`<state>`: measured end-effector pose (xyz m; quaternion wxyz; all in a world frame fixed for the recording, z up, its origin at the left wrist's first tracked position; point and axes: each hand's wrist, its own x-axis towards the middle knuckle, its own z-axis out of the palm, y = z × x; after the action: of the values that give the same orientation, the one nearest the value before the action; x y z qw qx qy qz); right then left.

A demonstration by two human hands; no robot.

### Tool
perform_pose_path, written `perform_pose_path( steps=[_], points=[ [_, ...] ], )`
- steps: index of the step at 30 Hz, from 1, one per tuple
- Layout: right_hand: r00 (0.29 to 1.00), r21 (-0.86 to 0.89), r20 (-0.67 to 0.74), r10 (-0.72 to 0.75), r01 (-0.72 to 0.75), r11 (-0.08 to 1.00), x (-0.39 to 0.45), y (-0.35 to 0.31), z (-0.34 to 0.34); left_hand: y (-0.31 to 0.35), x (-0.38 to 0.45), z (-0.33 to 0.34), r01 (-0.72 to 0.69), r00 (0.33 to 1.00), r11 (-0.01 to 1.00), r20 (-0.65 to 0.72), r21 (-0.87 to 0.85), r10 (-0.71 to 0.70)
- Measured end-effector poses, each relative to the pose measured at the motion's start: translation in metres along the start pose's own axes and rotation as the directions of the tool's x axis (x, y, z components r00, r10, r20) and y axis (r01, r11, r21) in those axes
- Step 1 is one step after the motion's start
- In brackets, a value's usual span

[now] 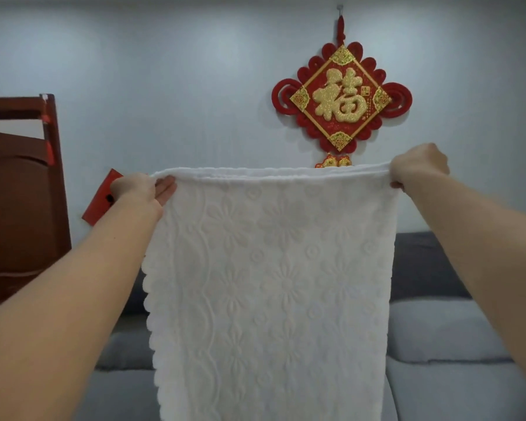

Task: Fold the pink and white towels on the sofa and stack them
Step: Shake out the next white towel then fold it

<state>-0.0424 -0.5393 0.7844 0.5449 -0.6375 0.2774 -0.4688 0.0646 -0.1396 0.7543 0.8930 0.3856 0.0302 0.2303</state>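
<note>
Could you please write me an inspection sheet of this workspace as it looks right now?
Surface: grey sofa with cushions, mostly hidden behind the towel.
Job's things: white towel held up in the air, hanging down with its embossed flower pattern facing the camera; no pink towel seen.
Clutter: nothing seen.
Grip: left hand holds the towel's top left corner, fingers laid along the edge; right hand holds the top right corner with curled fingers.
Cables: nothing seen.
Surroundings: pale wall with a red and gold knot ornament; dark wooden furniture at the left; a red envelope-like item behind the left hand.
</note>
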Motion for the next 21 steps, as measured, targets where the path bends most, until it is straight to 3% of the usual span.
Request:
perform_pose_path(
  steps=[3,5,8,12,14,17,21],
  points=[
    [0.991,0.388,0.096,0.097,-0.127,0.913,-0.005,-0.003,0.017,0.013,0.009,-0.019,0.039,0.999,0.998,-0.027,0.040,-0.038],
    [0.993,0.470,0.067,0.096,-0.116,0.875,-0.020,0.000,0.042,0.024,0.012,-0.035,0.027,0.999,0.996,-0.049,0.083,-0.023],
    [0.994,0.450,0.090,0.058,-0.093,0.888,-0.045,0.011,0.096,0.039,0.024,-0.073,0.034,0.996,0.988,-0.093,0.151,-0.021],
    [0.931,0.312,0.354,0.095,-0.213,0.926,-0.093,0.031,0.181,0.056,0.065,-0.162,0.123,0.973,0.948,-0.222,0.292,-0.058],
    [0.859,0.178,0.479,0.182,-0.298,0.938,-0.129,0.048,0.223,0.062,0.084,-0.216,0.181,0.952,0.926,-0.295,0.332,-0.081],
    [0.698,-0.006,0.654,0.291,-0.380,0.925,-0.190,0.072,0.281,0.078,0.112,-0.293,0.208,0.910,0.924,-0.411,0.321,-0.061],
    [0.558,0.018,0.795,0.236,-0.411,0.912,-0.258,0.051,0.340,0.148,0.131,-0.346,0.038,0.875,0.967,-0.476,0.253,0.090]
  ],
)
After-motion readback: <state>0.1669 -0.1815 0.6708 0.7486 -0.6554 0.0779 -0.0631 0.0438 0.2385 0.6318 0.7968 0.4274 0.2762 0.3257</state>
